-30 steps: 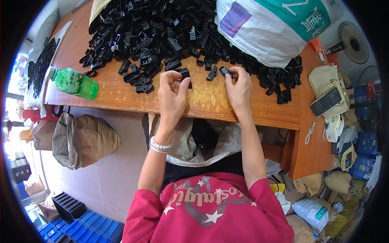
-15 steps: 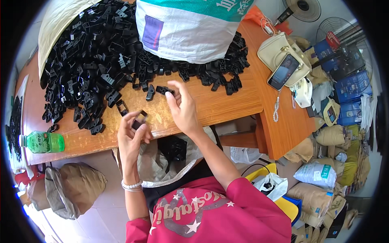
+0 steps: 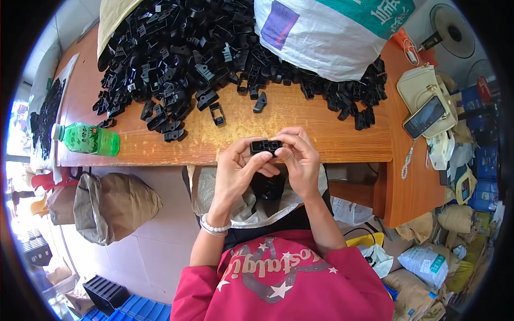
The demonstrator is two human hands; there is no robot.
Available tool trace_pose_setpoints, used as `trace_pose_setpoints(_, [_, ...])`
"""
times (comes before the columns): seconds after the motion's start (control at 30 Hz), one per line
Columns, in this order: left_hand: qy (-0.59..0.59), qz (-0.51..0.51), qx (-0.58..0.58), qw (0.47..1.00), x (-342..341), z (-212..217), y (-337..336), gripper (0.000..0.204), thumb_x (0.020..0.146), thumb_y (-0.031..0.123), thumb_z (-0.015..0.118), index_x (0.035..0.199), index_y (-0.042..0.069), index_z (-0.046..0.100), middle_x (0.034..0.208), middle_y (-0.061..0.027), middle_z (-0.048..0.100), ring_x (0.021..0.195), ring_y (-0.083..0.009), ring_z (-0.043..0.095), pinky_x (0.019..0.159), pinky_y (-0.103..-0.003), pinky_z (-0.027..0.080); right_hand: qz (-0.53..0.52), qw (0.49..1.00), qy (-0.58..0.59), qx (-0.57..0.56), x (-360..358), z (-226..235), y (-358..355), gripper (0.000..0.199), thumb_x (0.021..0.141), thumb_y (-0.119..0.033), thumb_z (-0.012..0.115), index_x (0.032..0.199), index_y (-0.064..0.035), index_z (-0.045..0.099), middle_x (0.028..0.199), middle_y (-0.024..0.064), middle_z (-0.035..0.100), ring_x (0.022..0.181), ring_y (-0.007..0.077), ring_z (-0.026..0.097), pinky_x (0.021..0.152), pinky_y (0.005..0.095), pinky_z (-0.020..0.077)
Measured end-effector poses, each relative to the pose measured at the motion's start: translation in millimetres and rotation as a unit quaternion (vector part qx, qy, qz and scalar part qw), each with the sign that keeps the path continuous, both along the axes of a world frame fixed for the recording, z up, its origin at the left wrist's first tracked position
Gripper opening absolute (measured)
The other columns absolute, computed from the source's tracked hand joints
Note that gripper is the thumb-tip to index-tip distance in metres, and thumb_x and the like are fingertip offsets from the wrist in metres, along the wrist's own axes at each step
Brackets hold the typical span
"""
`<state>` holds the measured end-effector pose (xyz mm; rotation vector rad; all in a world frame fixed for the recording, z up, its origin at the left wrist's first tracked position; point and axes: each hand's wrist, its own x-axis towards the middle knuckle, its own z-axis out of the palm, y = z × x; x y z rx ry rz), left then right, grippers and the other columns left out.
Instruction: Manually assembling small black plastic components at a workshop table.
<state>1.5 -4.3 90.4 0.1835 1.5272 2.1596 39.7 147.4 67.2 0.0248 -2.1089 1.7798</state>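
My two hands meet just in front of the table's near edge, closed on a small black plastic part (image 3: 265, 146). My left hand (image 3: 234, 170) grips its left end between thumb and fingers. Pinching the right end is my right hand (image 3: 301, 165). Whether the part is one piece or two fitted together cannot be made out. Beyond my hands, an open black rectangular frame (image 3: 217, 114) and a smaller solid black piece (image 3: 260, 102) lie apart from the big heap of black plastic parts (image 3: 176, 64). Below my hands, an open whitish sack (image 3: 205, 193) holds dark pieces.
A large white and green woven bag (image 3: 321, 40) stands on the heap. A green bottle (image 3: 88, 139) lies at the table's left front. To the right are a cream handbag (image 3: 415, 83) and a phone (image 3: 424, 117). A brown sack (image 3: 126, 206) stands on the floor.
My hands were apart, the left with a black frame, the right pinching a black part at the table. They have come together on the part. The whole view has shifted.
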Motion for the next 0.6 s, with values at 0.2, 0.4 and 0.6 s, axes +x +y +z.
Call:
trace_pose_setpoints(0.2, [0.204, 0.034, -0.122, 0.971, 6.7, -3.7, -1.2, 0.033, 0.087, -0.005, 0.058, 0.120, 0.000, 0.057, 0.086, -0.0106, 0.069, 0.075, -0.0144, 0.069, 0.066, -0.025, 0.053, -0.015, 0.996, -0.029, -0.083, 4.3, 5.0, -14.5, 0.023, 0.087, -0.005, 0.066, 0.109, -0.0005, 0.064, 0.102, 0.0074, 0.064, 0.086, 0.0122, 0.059, 0.078, 0.0242, 0.0476])
trace_pose_setpoints(0.4, [0.297, 0.074, -0.179, 0.935, -7.9, -11.5, -18.9, 0.028, 0.086, 0.003, 0.063, 0.114, 0.001, 0.060, 0.091, -0.0131, 0.067, 0.078, -0.0201, 0.066, 0.070, -0.029, 0.052, 0.139, 0.987, -0.056, -0.061, -6.4, 10.1, 7.3, 0.013, 0.085, -0.005, 0.066, 0.096, 0.0008, 0.069, 0.097, 0.0096, 0.066, 0.089, 0.0169, 0.063, 0.080, 0.0275, 0.0491])
trace_pose_setpoints(0.6, [0.384, 0.225, -0.477, 0.758, -64.0, -26.0, -24.1, 0.033, 0.084, 0.035, 0.071, 0.089, 0.003, 0.063, 0.081, -0.0119, 0.056, 0.067, -0.0297, 0.058, 0.058, -0.037, 0.046, -0.068, 0.977, -0.058, 0.192, -54.0, 9.1, 5.1, 0.017, 0.088, -0.016, 0.065, 0.088, 0.0007, 0.068, 0.093, 0.0111, 0.068, 0.086, 0.0222, 0.065, 0.072, 0.0333, 0.0503])
